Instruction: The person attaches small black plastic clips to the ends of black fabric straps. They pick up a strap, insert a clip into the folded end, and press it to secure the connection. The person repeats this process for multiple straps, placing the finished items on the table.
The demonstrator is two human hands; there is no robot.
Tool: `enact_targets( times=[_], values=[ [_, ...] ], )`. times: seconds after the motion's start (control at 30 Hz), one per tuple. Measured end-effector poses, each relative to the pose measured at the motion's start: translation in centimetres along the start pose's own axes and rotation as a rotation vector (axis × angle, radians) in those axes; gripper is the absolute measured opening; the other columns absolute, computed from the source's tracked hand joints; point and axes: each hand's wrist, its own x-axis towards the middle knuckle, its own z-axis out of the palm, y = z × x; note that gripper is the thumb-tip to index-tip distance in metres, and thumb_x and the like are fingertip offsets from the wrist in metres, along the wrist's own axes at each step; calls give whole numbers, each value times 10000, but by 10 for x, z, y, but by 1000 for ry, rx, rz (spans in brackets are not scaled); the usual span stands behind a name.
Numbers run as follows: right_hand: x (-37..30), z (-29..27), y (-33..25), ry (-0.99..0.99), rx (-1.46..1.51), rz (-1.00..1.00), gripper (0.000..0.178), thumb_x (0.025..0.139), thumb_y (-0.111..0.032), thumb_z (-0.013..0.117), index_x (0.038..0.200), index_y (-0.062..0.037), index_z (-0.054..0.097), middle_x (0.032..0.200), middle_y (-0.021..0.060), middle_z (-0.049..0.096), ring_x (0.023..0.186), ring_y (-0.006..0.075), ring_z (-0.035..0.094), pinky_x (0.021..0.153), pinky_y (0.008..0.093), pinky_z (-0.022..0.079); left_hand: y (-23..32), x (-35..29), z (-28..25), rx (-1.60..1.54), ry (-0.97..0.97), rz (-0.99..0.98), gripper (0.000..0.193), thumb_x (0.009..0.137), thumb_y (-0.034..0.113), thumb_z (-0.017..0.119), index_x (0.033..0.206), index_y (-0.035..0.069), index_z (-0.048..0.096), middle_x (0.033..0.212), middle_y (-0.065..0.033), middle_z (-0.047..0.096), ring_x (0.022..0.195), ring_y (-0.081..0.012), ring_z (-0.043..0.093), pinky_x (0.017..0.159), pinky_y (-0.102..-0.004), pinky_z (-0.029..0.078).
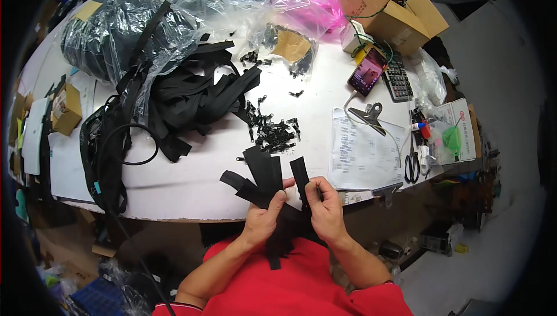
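Observation:
Near the table's front edge, my left hand (261,221) is closed round a fanned bunch of black zipper strips (264,171), its thumb pressed across them. The lower ends hang down in front of the red shirt. Beside it, my right hand (328,211) pinches one black zipper strip (299,175) between thumb and fingers, its top end standing up. Just beyond both hands lies a heap of small black zipper sliders (272,134). A large tangled pile of black zipper strips (197,89) spreads over the table at the left.
Clear plastic bags (125,37) and a pink bag (307,0) fill the back. On the right are cardboard boxes (400,23), a lit phone (367,72), a calculator (398,81), a clipboard with paper (362,153) and scissors (412,165). A black cable (156,147) loops at the left.

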Motion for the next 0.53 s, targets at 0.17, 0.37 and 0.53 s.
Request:
enact_targets(
  times=[0.17, 0.37, 0.53],
  values=[
    [8, 17, -9, 116, -319, -361, 173, 903, 17, 679, 1075, -4, 667, 991, 96, 513, 895, 210, 600, 778, 298, 499, -11, -1, 16, -47, 35, 150, 388, 1092, 207, 455, 1408, -14, 500, 1213, -49, 604, 1012, -117, 568, 890, -280, 478],
    [14, 36, -18, 34, 18, 10, 250, 940, -41, 616, 1187, -4, 635, 1021, 121, 471, 833, 190, 591, 708, 310, 516, -9, -7, 10, -191, 148, 112, 395, 1090, 225, 468, 1394, -25, 497, 1082, -22, 598, 893, -97, 528, 782, -276, 461],
    [25, 52, -48, -152, -700, -414, 411, 1048, -331, 528, 1384, -98, 572, 1420, 73, 441, 1210, 287, 466, 1133, 473, 280, -26, -16, -17, 42, 146, 268, 717, 992, 352, 652, 1520, -11, 331, 1375, -76, 521, 1286, -236, 516, 1089, -324, 397]
  ],
)
